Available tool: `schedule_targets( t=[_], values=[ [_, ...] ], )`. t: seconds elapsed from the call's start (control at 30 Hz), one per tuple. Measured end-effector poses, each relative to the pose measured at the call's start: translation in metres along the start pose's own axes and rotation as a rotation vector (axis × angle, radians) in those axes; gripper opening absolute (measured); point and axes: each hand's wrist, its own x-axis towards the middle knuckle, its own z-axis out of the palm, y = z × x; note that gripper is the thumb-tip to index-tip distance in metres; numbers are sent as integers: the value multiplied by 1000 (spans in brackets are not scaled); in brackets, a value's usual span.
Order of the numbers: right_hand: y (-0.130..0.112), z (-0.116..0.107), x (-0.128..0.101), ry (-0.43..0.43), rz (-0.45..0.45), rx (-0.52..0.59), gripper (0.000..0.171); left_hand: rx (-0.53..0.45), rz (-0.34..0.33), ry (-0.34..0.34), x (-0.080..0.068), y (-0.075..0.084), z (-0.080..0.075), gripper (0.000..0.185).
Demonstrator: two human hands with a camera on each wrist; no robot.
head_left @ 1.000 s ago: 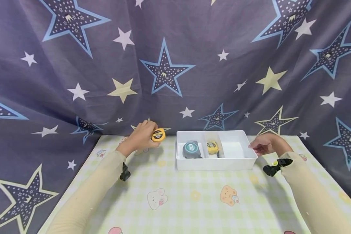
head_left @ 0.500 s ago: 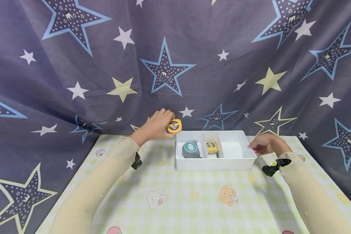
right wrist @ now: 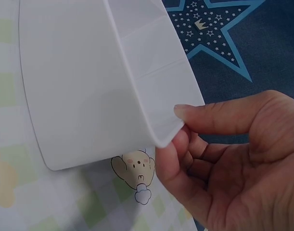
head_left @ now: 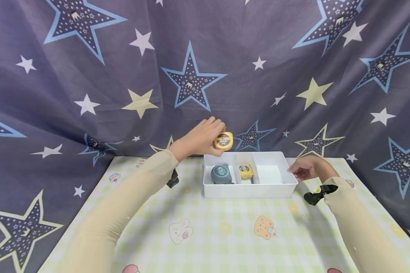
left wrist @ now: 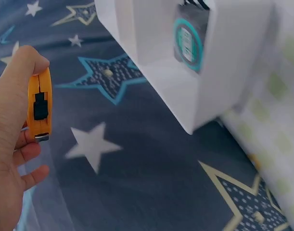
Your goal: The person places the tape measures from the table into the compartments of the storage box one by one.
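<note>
A white box (head_left: pixel 249 191) with three compartments stands near the table's far edge. Its left compartment holds a grey tape measure with a teal ring (head_left: pixel 221 174); a small yellow tape measure (head_left: pixel 246 171) lies in the middle one. The right compartment shows only its white floor. Above the box's back left corner, my left hand (head_left: pixel 205 137) grips an orange-yellow tape measure (head_left: pixel 223 140) between thumb and fingers, clear of the box. My right hand (head_left: pixel 305 168) pinches the rim of the box's right end, thumb inside and fingers outside in the right wrist view.
A green-checked cloth (head_left: pixel 225 242) with cartoon prints covers the table. Right behind the table hangs a dark curtain (head_left: pixel 205 49) patterned with stars. Each wrist wears a black camera mount.
The left hand has moved right and upward with the orange-yellow tape measure, from left of the box to above its back left corner. The right hand stays at the box's right end.
</note>
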Motion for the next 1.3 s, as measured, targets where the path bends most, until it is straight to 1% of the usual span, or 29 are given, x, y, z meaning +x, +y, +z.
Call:
schedule_targets(
  t=[0.07,0.2,0.37,0.57,0.73,0.87,0.97,1.13,1.3],
  values=[
    [1,1,1,-1,-4,2,18,-4,22,3,8,7,0,53],
    [5,3,3,-6,-11,9,18,0,54,-13,23,23,1,53],
    [7,5,4,-12,-15,8,19,23,75,-29,43,39,3,55],
    [5,4,5,-10,-9,4,20,56,83,-39,65,53,5,59],
    [4,3,6,-14,0,8,20,60,81,-43,82,61,5,59],
    [2,2,4,-6,2,11,19,64,101,-30,97,66,1,60],
    [0,0,3,-2,12,12,19,85,123,-29,108,72,-5,62],
    [-2,-1,3,-3,28,2,18,139,147,-61,121,80,-15,65],
    [-2,-1,3,-3,29,6,17,168,149,-104,127,88,-17,68]
  ],
)
